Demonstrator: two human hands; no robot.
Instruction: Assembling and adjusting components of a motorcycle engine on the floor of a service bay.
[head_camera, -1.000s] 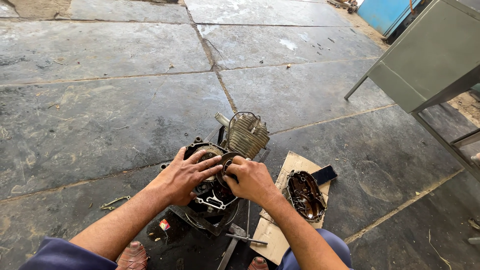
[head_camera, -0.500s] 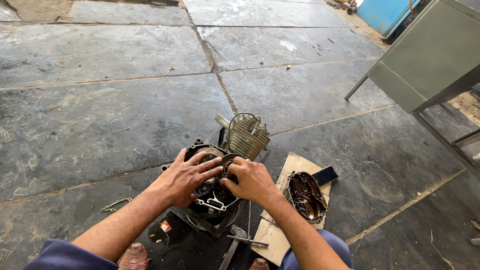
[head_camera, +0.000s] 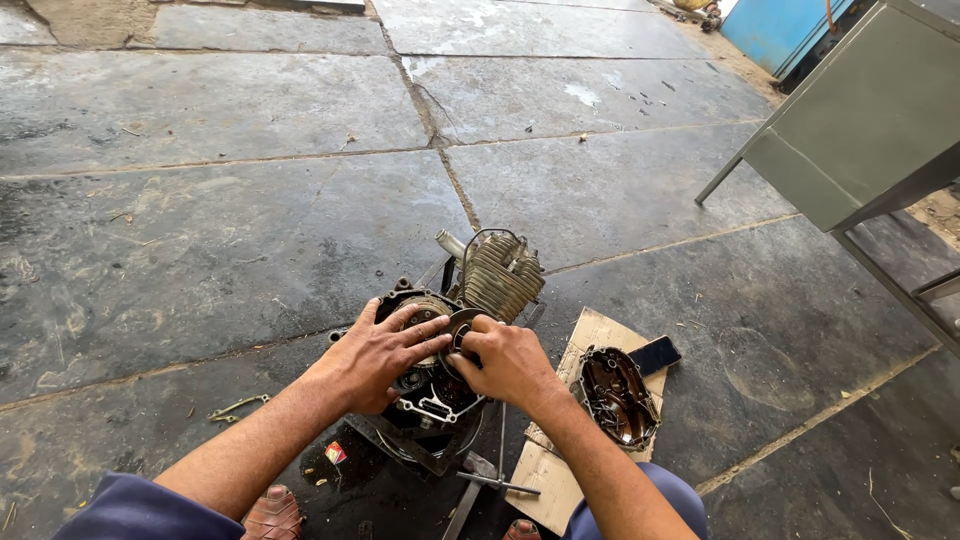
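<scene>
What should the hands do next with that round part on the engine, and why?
Probably press the round disc down evenly until it sits flat. The right hand pinches its edge and it looks a bit tilted, while the left hand lies flat on the open engine case, steadying it. The removed cover waits on the cardboard, so the inside is not closed up yet.

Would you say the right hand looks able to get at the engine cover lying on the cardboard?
Probably yes. The engine cover lies open on the cardboard just beside the right hand, with nothing between them; that hand is busy on the engine now, though.
</scene>
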